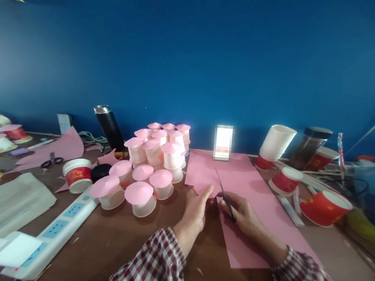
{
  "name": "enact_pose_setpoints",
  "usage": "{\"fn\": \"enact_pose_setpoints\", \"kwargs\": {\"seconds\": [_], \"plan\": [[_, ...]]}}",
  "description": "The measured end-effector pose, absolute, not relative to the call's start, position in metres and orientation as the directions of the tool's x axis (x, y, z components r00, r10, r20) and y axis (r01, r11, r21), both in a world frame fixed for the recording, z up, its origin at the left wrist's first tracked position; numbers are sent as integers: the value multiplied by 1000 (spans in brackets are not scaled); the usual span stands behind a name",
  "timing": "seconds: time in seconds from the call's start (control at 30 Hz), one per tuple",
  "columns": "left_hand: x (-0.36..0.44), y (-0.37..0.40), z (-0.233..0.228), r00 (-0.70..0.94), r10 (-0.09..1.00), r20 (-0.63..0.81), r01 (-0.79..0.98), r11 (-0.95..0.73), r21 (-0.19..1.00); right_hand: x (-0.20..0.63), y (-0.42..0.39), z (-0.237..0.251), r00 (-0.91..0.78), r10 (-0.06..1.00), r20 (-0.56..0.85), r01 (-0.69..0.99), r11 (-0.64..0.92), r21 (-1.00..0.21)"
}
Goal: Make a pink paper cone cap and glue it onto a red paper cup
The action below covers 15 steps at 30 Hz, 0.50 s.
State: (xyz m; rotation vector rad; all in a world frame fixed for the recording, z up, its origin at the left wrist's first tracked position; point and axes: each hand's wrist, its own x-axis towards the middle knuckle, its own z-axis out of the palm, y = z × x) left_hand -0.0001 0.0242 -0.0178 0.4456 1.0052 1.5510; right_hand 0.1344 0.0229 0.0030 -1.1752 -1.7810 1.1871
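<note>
Scissors are gripped in the right hand, blades pointing away over the pink sheet. A pink cutout is pinched by the left hand, just left of the blades.

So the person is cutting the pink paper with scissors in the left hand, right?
Not quite. The head view shows the scissors in the right hand. The left hand just holds the edge of the pink paper.
</note>
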Motion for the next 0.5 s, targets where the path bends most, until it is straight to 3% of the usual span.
{"fn": "enact_pose_setpoints", "kwargs": {"seconds": [0.5], "plan": [[-1, 25, -16, -258, 940, -225, -594, 29, 804, 135, 24, 3, -354, 935, 37, 288, 146, -947]]}}
